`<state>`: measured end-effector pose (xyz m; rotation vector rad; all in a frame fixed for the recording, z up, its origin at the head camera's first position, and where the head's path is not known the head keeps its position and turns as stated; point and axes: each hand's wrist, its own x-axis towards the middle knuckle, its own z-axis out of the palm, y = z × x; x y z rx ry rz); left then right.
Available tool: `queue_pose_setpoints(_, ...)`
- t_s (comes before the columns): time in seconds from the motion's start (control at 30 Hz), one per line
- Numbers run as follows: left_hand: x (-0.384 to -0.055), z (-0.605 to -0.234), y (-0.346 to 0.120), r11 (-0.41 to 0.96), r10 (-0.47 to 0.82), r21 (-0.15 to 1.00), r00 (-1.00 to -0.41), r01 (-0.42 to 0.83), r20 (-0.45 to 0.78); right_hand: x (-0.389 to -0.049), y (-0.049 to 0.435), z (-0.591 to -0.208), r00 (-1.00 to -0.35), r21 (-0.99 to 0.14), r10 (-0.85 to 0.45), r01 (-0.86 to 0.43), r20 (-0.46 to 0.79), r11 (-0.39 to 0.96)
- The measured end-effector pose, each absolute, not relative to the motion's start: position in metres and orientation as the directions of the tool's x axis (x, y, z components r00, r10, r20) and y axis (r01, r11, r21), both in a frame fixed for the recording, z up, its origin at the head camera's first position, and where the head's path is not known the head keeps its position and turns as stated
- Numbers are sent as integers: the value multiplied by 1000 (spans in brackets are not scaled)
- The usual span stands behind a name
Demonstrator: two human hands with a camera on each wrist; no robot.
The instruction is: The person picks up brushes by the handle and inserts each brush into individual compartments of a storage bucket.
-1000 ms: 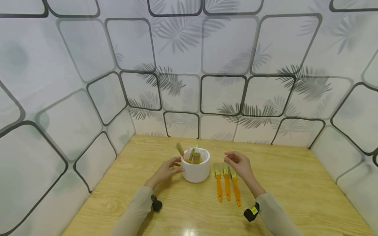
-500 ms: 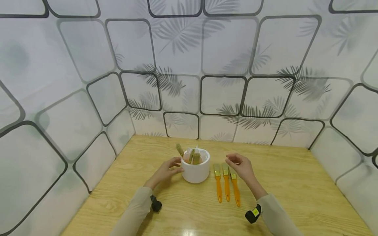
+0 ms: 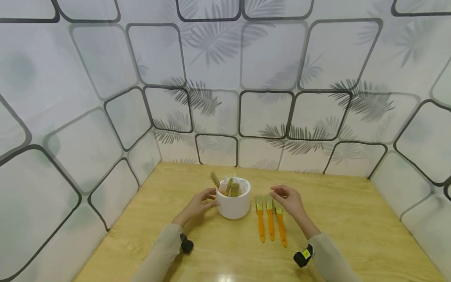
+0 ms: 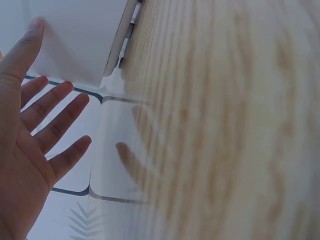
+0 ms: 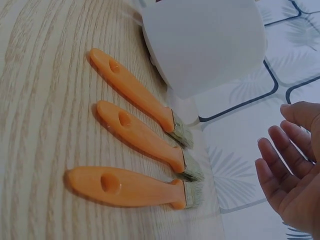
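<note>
A round white pot [image 3: 234, 206] stands on the wooden table, with several olive-tan stick-like pieces [image 3: 235, 189] poking out of it; their kind is too small to tell. My left hand [image 3: 197, 205] is at the pot's left side, thumb at its wall and fingers spread and relaxed, as the left wrist view shows. To the right of the pot lie three flat paintbrushes [image 5: 132, 90] with orange handles, bristles pointing away from me. My right hand [image 3: 288, 199] hovers by the bristle end of the rightmost paintbrush [image 3: 281, 225], holding nothing, its fingers loosely bent.
The wood-grain table [image 3: 141, 243] meets a patterned wall covering [image 3: 218, 109] at the back and on both sides. A small black wrist camera [image 3: 186, 243] sits at the left sleeve, and another black camera [image 3: 302, 256] at the right sleeve.
My right hand has shifted slightly to the right and toward me. The left hand, pot and paintbrushes have stayed in place.
</note>
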<state>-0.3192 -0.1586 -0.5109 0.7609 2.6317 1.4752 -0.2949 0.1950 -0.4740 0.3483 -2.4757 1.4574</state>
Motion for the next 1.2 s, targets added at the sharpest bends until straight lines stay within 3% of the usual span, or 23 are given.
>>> queue_pose_setpoints(0.37,-313,-492,-154,420,446,813,-872,403,202,-296,201,-472,-952,-819,-82,-297,296,491)
queue_pose_setpoints(0.57,-322,-508,-156,438,407,809,-889,391,210,-295,202,-475,-955,-822,-80,-286,285,492)
queue_pose_setpoints(0.87,-301,-483,-149,437,468,809,-867,394,170,-288,208,-481,-972,-824,-50,-220,228,523)
queue_pose_setpoints(1.2,-317,-510,-157,451,406,809,-894,377,190,-291,207,-482,-976,-817,-68,-210,206,538)
